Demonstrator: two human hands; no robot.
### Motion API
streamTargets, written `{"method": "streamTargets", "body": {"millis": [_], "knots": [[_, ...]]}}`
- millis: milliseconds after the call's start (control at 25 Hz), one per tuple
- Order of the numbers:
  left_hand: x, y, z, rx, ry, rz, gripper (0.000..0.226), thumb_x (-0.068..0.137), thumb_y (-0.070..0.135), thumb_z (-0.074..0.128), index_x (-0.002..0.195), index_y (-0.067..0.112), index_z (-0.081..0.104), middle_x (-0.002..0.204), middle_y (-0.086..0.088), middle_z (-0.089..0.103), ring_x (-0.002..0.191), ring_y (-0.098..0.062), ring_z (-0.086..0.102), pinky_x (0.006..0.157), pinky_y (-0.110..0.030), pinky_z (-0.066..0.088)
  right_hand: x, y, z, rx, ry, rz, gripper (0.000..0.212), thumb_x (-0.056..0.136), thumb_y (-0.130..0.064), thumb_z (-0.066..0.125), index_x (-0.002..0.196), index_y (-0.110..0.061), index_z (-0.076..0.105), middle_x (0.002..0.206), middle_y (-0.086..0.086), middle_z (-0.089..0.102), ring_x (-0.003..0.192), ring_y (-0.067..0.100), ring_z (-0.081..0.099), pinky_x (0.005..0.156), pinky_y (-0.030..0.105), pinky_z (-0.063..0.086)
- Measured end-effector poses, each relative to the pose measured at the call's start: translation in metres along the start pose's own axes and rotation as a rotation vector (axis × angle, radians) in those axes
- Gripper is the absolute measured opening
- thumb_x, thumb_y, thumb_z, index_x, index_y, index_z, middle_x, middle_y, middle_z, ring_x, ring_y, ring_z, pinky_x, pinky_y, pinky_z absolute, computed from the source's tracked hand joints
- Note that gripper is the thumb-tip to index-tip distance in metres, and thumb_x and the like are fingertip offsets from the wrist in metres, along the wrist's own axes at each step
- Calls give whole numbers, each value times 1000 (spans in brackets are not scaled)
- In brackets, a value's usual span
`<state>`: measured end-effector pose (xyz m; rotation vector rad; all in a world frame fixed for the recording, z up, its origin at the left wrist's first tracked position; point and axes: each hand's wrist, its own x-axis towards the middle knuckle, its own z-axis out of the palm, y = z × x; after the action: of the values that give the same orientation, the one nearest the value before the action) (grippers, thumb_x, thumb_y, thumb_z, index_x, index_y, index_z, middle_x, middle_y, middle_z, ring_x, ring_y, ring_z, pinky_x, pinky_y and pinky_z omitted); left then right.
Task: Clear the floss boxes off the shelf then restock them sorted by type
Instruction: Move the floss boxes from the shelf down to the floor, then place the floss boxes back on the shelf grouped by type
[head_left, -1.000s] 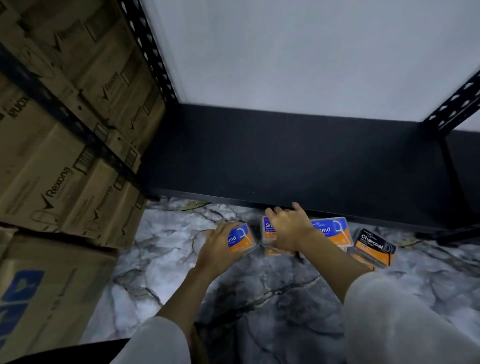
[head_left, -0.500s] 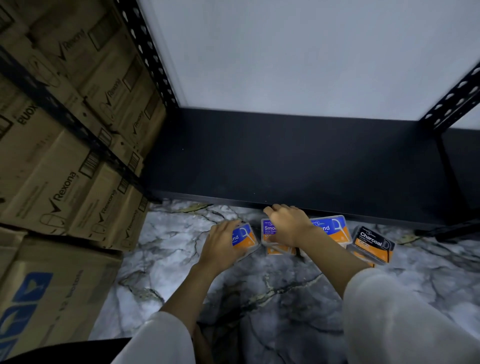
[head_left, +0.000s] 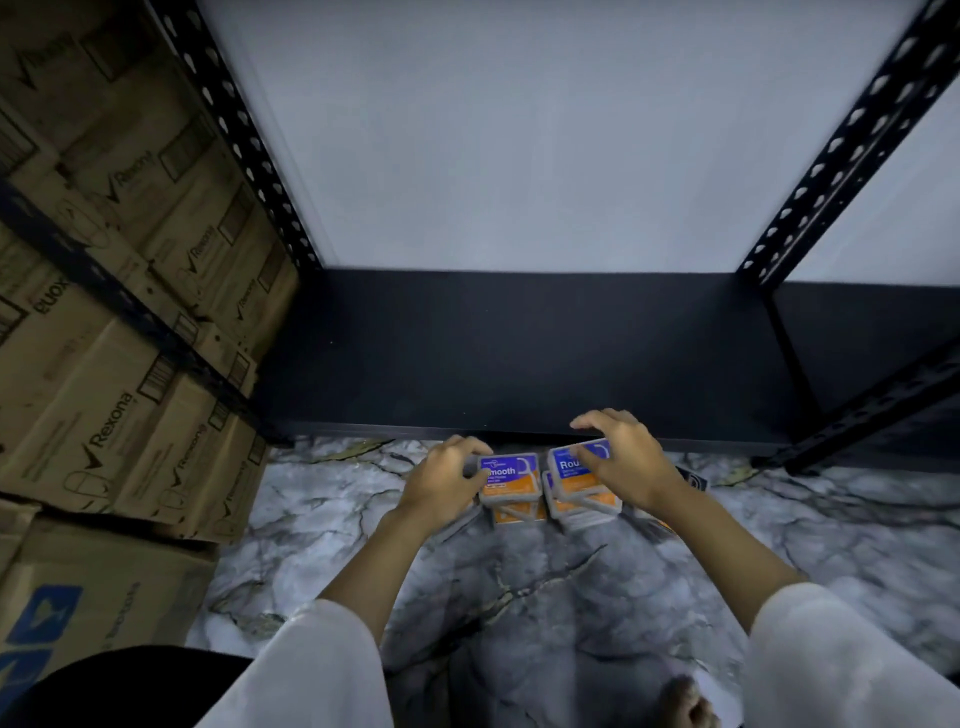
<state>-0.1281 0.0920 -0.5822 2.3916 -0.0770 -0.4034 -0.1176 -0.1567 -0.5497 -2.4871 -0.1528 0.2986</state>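
L hand grips the "Smooth" floss box w/ fingers curled on its left edge; R hand clamps the "Round" floss box from above. Both boxes top small stacks on the marble floor, just in front of the black shelf.

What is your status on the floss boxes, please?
Left hand gripping Smooth stack. Right hand on Round stack. Both stacks on floor; shelf bare. Nothing blocking.

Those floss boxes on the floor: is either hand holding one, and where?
Left hand grips the Smooth box by its left edge; right hand covers the Round box from above, fingers curled over it.
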Motion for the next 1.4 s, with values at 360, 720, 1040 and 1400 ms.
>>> {"method": "streamTargets", "body": {"millis": [360, 720, 1040, 1400], "knots": [[21, -12, 48, 269, -45, -44, 86, 77, 40, 75, 148, 23, 29, 152, 2, 33, 137, -19, 32, 113, -38, 29, -18, 37, 44, 147, -26, 107, 96, 69, -45, 79, 147, -29, 25, 156, -5, 13, 141, 17, 21, 109, 41, 39], [31, -16, 53, 333, -155, 10, 75, 84, 36, 71, 147, 23, 32, 148, 3, 39, 133, -18, 40, 120, -49, 9, -30, 32, 61, 210, 199, 214, 85, 74, -52, 72, 144, -26, 31, 155, -6, 4, 136, 16, 28, 99, 31, 47], [39, -15, 52, 282, -126, 82, 78, 74, 40, 79, 141, 24, 41, 135, 3, 49, 120, -19, 46, 107, -36, 32, -28, 30, 60, 157, 186, 319, 97, 72, -58, 70, 148, -28, 18, 148, 8, 18, 135, 24, 26, 107, 42, 40], [10, 30, -16, 19, 97, 118, 71, 70, 35, 82, 131, 30, 47, 119, 16, 41, 106, -9, 52, 86, -31, 52, -38, -20, 3, 275, 361, 150, 99, 69, -42, 80, 146, -19, 22, 142, 4, 28, 129, 19, 27, 102, 30, 34]]}}
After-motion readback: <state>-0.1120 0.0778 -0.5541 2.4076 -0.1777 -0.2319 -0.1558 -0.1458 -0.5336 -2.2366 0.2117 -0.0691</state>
